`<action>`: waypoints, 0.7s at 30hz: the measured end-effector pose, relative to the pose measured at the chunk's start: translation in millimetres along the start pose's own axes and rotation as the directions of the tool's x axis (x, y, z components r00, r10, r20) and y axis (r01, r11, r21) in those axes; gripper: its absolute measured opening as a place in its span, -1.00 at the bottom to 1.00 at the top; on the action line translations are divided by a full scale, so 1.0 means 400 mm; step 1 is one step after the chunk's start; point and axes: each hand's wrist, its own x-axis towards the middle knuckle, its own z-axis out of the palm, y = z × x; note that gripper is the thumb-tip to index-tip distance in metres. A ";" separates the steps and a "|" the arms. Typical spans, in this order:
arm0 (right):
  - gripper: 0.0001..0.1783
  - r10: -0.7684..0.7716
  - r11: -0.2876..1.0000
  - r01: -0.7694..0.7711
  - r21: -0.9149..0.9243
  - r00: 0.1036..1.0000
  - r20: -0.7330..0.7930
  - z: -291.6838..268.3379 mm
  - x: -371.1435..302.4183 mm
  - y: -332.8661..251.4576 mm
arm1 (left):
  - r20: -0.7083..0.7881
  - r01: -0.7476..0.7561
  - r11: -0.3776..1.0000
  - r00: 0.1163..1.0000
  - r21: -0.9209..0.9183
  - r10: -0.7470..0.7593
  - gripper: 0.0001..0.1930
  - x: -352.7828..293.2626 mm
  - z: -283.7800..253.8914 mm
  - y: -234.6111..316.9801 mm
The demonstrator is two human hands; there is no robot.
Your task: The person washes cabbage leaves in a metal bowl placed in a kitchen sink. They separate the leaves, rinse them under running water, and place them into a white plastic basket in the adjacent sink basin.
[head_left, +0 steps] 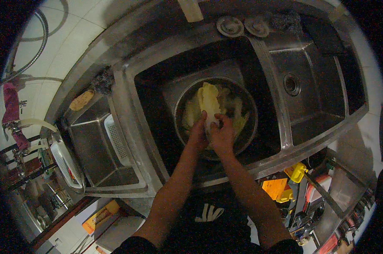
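A steel sink [270, 84] of three basins spread before the person, a divider on each side of the middle basin [236, 63]. In that basin sat a round bowl [175, 112], dark gaps running past its left and right sides and more room beyond its far rim than at the near one. Low in the bowl lay other leaves [241, 116], to either side of the hands. The leaf [209, 97] stood out over the bowl's middle, its long axis running away from the person and tipped slightly left, yellow end toward the far rim, white stalk end between the hands. The left hand [198, 130] pressed its thumb on the stalk's left side; the right hand [223, 134] curled its fingers at the stalk's right. How firmly they pinched could not be told.
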 end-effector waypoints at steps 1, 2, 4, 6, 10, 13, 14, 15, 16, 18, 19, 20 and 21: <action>-0.52 0.025 0.999 -0.026 0.048 1.000 0.012 0.001 -0.002 -0.006 | 0.032 -0.015 0.998 0.999 0.055 0.013 -0.36 -0.002 0.005 -0.002; -0.55 0.043 0.995 -0.037 -0.090 0.997 0.062 -0.003 0.000 -0.009 | 0.063 -0.031 0.993 0.998 0.110 0.024 -0.36 -0.008 0.010 -0.002; -0.61 -0.034 0.951 0.071 -0.302 0.991 0.128 -0.009 0.017 -0.011 | 0.033 -0.055 0.992 0.998 0.111 0.052 -0.38 -0.025 0.024 0.007; -0.57 -0.082 0.907 0.146 -0.394 0.981 0.175 -0.028 0.048 -0.007 | -0.040 -0.090 0.988 0.995 0.129 0.096 -0.40 -0.044 0.032 0.025; -0.47 -0.131 0.959 0.163 -0.231 0.981 0.146 -0.076 0.131 -0.014 | 0.112 -0.206 0.738 0.978 0.643 0.176 -0.48 -0.064 0.010 0.064; -0.36 -0.186 0.978 0.151 0.146 0.947 0.264 -0.117 0.194 -0.027 | 0.199 -0.193 0.634 0.978 0.749 0.063 -0.50 -0.057 -0.012 0.059; -0.33 -0.191 0.966 0.118 0.230 0.926 0.327 -0.122 0.208 -0.028 | 0.195 -0.143 0.687 0.981 0.712 0.002 -0.50 -0.059 -0.017 0.048; -0.30 -0.152 0.973 0.062 0.221 0.895 0.420 -0.125 0.215 -0.026 | 0.193 -0.088 0.736 0.979 0.671 -0.059 -0.50 -0.057 -0.020 0.038; -0.28 -0.134 0.977 0.045 0.208 0.888 0.441 -0.119 0.215 -0.021 | 0.181 -0.026 0.794 0.978 0.607 -0.106 -0.49 -0.055 -0.023 0.033; -0.25 -0.123 0.982 0.052 0.181 0.905 0.407 -0.105 0.210 0.000 | 0.172 0.101 0.882 0.965 0.461 -0.200 -0.45 -0.047 -0.027 0.022; -0.25 -0.135 0.982 0.075 0.172 0.919 0.371 -0.100 0.211 0.015 | 0.118 -0.032 0.738 0.991 0.674 -0.066 -0.47 -0.034 -0.032 0.024; -0.26 -0.146 0.982 0.096 0.161 0.931 0.334 -0.091 0.209 0.033 | 0.100 -0.126 0.524 0.992 0.843 0.077 -0.48 -0.020 -0.038 0.021; -0.28 -0.157 0.982 0.112 0.154 0.936 0.317 -0.089 0.211 0.054 | 0.119 -0.153 0.356 0.986 0.922 0.116 -0.49 0.004 -0.049 0.029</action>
